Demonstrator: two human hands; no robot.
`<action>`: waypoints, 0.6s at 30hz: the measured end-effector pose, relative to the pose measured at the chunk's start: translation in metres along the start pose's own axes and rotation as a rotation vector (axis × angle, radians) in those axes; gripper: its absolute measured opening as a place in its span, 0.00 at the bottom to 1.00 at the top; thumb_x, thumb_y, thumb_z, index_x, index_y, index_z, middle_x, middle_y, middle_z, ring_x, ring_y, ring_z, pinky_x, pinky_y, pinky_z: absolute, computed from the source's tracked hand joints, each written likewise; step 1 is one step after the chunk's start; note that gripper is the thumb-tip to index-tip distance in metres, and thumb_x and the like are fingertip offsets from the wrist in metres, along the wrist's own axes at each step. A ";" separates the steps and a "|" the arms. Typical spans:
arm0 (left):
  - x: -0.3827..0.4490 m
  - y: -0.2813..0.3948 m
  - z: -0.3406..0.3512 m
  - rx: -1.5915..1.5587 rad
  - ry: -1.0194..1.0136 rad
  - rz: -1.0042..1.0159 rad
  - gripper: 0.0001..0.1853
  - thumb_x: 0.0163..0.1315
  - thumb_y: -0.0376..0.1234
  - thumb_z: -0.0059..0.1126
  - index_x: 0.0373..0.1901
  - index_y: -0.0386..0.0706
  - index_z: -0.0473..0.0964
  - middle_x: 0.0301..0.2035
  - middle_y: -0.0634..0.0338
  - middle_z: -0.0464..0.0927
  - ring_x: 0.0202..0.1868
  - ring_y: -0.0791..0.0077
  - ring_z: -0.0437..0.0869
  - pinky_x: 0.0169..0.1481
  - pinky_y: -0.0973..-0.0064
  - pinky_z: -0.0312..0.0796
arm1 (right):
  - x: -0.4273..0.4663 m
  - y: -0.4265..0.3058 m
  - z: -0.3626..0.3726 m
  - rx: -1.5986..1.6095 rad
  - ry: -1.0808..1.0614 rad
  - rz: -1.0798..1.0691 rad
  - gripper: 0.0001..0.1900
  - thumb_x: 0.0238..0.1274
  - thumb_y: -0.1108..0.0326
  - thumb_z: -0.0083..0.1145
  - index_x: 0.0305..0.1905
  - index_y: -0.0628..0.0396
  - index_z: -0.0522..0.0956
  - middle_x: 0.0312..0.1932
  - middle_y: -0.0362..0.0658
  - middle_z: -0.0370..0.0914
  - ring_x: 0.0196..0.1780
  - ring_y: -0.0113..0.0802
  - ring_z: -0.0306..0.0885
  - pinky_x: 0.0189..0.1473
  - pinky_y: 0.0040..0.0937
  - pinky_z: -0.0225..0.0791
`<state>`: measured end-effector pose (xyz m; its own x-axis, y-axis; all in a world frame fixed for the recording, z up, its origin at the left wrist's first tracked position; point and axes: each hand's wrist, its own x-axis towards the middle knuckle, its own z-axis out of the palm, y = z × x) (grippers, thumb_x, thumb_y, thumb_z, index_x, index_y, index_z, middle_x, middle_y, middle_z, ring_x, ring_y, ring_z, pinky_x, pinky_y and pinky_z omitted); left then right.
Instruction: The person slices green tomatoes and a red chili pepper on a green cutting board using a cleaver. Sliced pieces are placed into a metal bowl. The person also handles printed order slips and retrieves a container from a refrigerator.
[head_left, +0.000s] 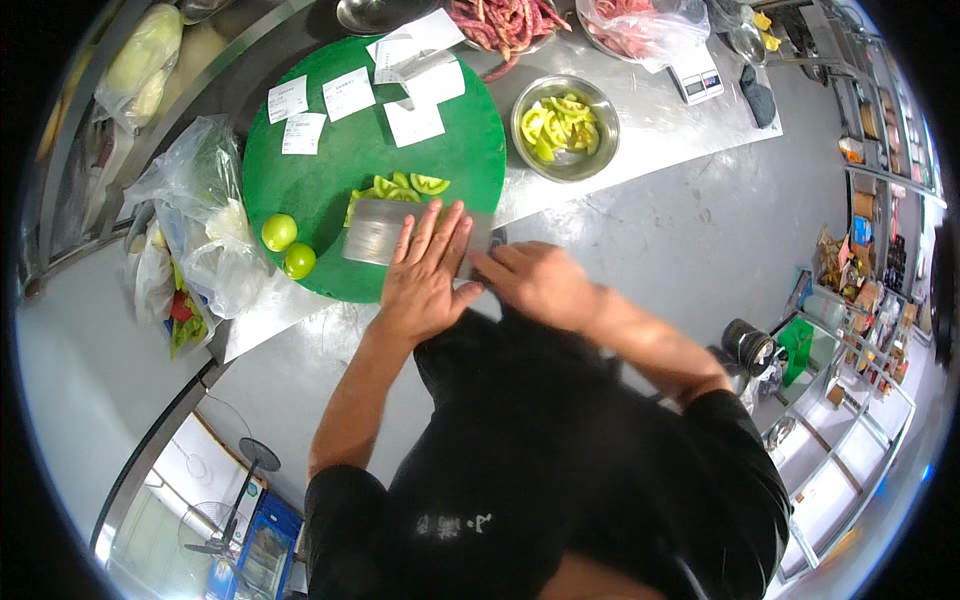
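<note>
A wide cleaver (373, 231) lies with its blade flat over the near part of a round green chopping board (322, 180). My left hand (427, 277) rests on the blade, fingers spread. My right hand (536, 281) is closed at the handle end, at the board's near right edge. Green tomato wedges (429, 184) lie along the blade's far side, some partly hidden by it. Two whole green tomatoes (279, 232) sit at the board's left edge. A steel bowl (566, 169) right of the board holds more green tomato wedges (555, 126).
Printed paper slips (349, 93) lie on the board's far half. Plastic bags (217, 225) stand at its left. Beyond are a bowl of red-streaked bean pods (510, 22), a bagged bowl of pink meat (637, 30) and a digital scale (697, 77). The steel table's edge (645, 176) runs near me.
</note>
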<state>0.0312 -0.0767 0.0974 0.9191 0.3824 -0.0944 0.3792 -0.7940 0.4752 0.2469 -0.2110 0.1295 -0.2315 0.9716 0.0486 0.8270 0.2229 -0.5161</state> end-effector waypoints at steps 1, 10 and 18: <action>-0.002 -0.010 0.004 0.060 0.002 -0.017 0.49 0.78 0.59 0.52 0.90 0.39 0.54 0.88 0.50 0.55 0.91 0.47 0.48 0.93 0.44 0.37 | -0.005 0.006 -0.023 -0.036 -0.053 -0.027 0.25 0.64 0.70 0.65 0.66 0.60 0.80 0.39 0.44 0.81 0.41 0.43 0.87 0.42 0.43 0.83; -0.010 -0.098 0.060 -0.243 0.737 -0.409 0.38 0.79 0.46 0.57 0.85 0.39 0.63 0.83 0.41 0.63 0.82 0.32 0.63 0.85 0.38 0.56 | -0.091 0.060 -0.016 0.980 -0.188 0.985 0.18 0.86 0.52 0.58 0.48 0.58 0.73 0.26 0.41 0.76 0.25 0.31 0.77 0.28 0.31 0.74; 0.034 -0.073 0.071 0.045 0.734 -0.372 0.43 0.61 0.58 0.78 0.74 0.45 0.79 0.80 0.45 0.65 0.78 0.34 0.68 0.81 0.30 0.61 | -0.011 -0.013 0.133 1.217 0.062 0.944 0.17 0.92 0.53 0.50 0.47 0.57 0.71 0.23 0.40 0.77 0.19 0.29 0.74 0.20 0.32 0.70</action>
<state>0.0423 -0.0393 -0.0023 0.4350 0.8235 0.3641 0.6632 -0.5665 0.4890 0.1707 -0.2354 0.0222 0.1645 0.7259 -0.6678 -0.2566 -0.6223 -0.7396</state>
